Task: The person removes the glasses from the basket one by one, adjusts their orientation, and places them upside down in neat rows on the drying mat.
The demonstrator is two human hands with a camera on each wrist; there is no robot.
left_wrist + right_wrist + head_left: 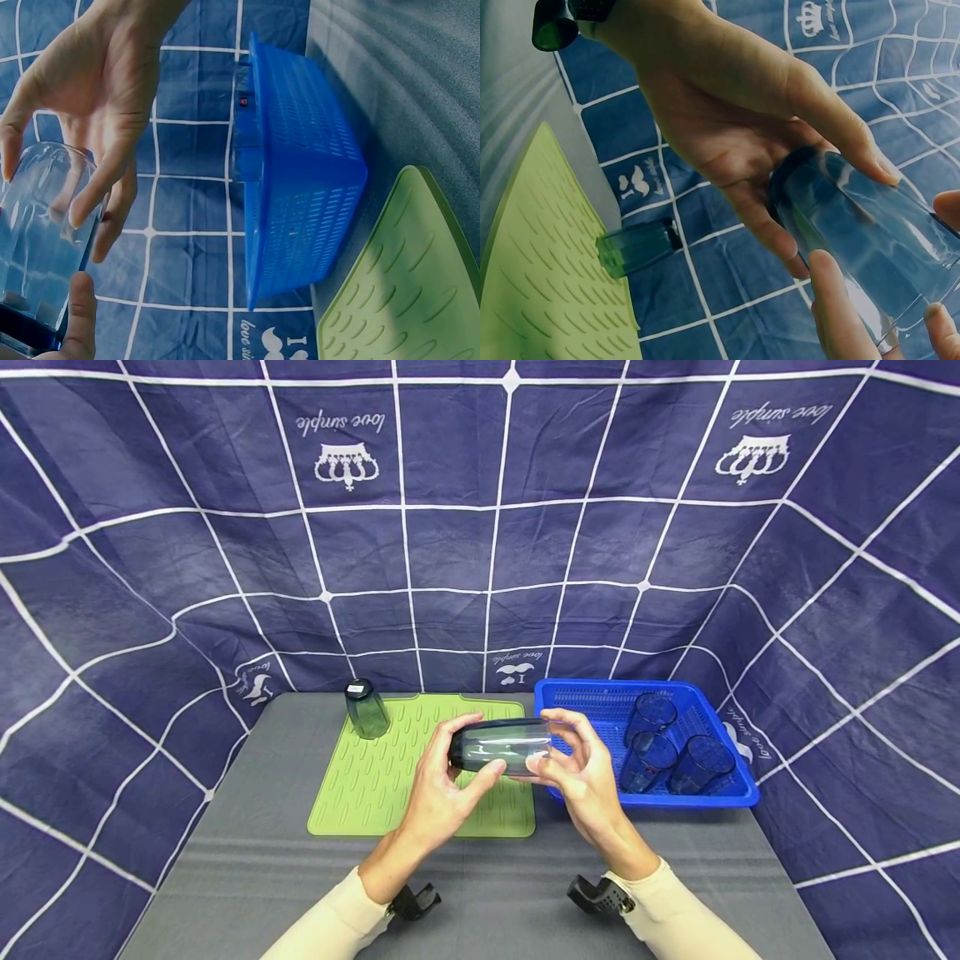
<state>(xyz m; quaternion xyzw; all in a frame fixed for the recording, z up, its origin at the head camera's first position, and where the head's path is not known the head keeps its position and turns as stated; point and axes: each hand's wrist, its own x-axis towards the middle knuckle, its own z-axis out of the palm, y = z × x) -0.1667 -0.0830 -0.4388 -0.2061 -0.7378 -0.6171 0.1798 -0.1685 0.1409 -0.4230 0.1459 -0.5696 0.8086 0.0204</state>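
Note:
A tinted drinking glass (502, 745) lies sideways in the air over the right part of the green mat, held by both hands. Its dark, thick base sits in my left hand (435, 785), thumb along the near side. At the open end, my right hand (585, 777) grips near the rim with thumb and fingers. The right wrist view shows the glass (862, 232) with its base against the left palm. Another glass (367, 710) stands upside down at the mat's back left corner, with a small white label on its base.
The green ridged mat (360, 802) lies on a grey cloth-covered table (247, 810). To its right, a blue plastic basket (738, 789) holds three glasses (648, 756). A navy grid-patterned cloth (450, 552) hangs behind and at both sides.

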